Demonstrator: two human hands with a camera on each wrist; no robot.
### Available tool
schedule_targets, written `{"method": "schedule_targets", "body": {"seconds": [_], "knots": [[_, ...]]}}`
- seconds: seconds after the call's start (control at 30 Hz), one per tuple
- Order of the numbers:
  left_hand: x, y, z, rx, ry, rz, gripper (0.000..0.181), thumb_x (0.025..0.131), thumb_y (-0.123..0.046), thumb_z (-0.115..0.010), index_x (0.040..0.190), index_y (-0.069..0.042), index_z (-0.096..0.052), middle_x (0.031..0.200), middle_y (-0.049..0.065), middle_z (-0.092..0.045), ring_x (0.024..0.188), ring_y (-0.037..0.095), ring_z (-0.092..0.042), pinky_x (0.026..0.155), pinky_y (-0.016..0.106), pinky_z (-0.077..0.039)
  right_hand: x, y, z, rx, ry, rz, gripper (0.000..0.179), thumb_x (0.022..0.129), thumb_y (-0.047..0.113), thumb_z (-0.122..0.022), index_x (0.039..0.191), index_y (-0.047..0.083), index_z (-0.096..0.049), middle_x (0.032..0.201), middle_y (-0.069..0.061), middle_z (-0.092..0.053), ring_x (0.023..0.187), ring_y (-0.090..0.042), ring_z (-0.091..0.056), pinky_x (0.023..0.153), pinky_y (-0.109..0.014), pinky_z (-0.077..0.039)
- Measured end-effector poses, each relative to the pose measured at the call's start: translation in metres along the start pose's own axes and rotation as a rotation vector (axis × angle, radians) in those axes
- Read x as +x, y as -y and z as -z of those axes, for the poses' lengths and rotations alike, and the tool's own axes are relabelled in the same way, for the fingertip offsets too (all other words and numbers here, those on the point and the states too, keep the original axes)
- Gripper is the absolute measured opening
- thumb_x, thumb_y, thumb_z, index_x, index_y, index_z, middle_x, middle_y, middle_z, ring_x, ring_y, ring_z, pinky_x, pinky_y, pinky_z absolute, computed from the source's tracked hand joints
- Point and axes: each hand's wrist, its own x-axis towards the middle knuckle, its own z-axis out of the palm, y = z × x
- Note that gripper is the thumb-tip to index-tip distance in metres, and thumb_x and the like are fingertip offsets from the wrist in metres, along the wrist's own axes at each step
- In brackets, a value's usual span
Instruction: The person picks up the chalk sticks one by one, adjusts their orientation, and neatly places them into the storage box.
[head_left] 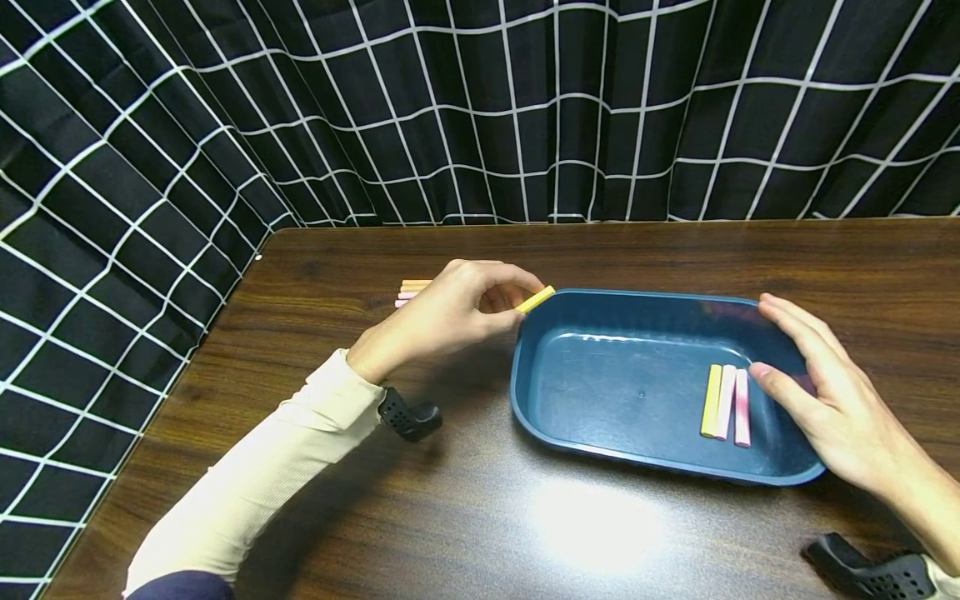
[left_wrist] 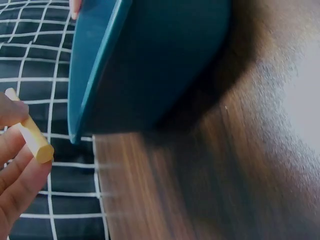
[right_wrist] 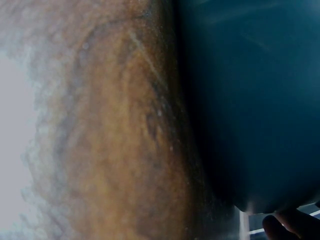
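Observation:
My left hand [head_left: 453, 304] pinches a yellow chalk stick [head_left: 536, 299] between thumb and fingers, right at the left back corner of the blue plastic tray [head_left: 600, 450]. In the left wrist view the same chalk stick [left_wrist: 35, 137] slants between the fingertips, beside the tray's wall [left_wrist: 150, 65]. At the tray's right end my right hand [head_left: 840, 392] holds the rim, thumb over the inside and fingers along the far corner. A yellow chalk stick [head_left: 711, 400] and two pink chalk sticks [head_left: 725, 402] lie side by side in the tray near that thumb.
Behind the left wrist, orange and pink chalk sticks [head_left: 408, 288] lie on the dark wood table [head_left: 330, 267], partly hidden by the hand. A black curtain with a white grid [head_left: 480, 108] hangs along the back and left edges. Light glares off the table in front of the tray.

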Motion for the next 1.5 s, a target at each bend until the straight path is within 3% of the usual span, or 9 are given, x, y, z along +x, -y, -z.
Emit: {"method": "schedule_targets", "body": {"seconds": [0.53,0.8,1.13,1.5], "knots": [[0.017,-0.020,-0.019,-0.045,0.084,0.019,0.028,0.091,-0.004,-0.066,0.119,-0.007,-0.068,0.091,0.006,-0.070,0.073,0.010,-0.065,0.068,0.017,-0.053,0.001,0.000,0.000,-0.002,-0.007,0.023,0.064,0.094,-0.001,-0.057,0.153,0.006,-0.034,0.160,-0.018,-0.029,0.141,0.015,-0.019,0.107,-0.001,-0.008],[0.025,-0.025,-0.030,-0.071,0.115,0.003,0.030,0.091,-0.002,-0.066,0.121,-0.006,-0.067,0.093,0.008,-0.071,0.076,0.011,-0.065,0.070,0.015,-0.053,0.001,0.000,0.000,-0.005,-0.005,0.025,0.062,0.095,0.000,-0.056,0.152,0.004,-0.033,0.158,-0.023,-0.029,0.142,0.012,-0.019,0.106,-0.001,-0.007],[0.029,-0.028,-0.039,-0.071,0.118,-0.012,0.030,0.090,-0.001,-0.067,0.121,-0.005,-0.067,0.093,0.008,-0.071,0.076,0.010,-0.064,0.069,0.014,-0.051,0.002,-0.001,-0.001,-0.003,-0.010,0.024,0.063,0.094,0.000,-0.058,0.152,0.006,-0.035,0.159,-0.018,-0.030,0.139,0.016,-0.020,0.106,0.000,-0.009],[0.036,-0.036,-0.052,-0.082,0.152,0.041,0.032,0.092,-0.003,-0.067,0.124,-0.007,-0.066,0.094,0.007,-0.071,0.076,0.012,-0.063,0.066,0.014,-0.051,0.001,0.001,0.000,-0.011,-0.013,0.039,0.062,0.094,-0.002,-0.057,0.152,0.003,-0.034,0.157,-0.024,-0.030,0.141,0.014,-0.019,0.107,-0.001,-0.008]]}}
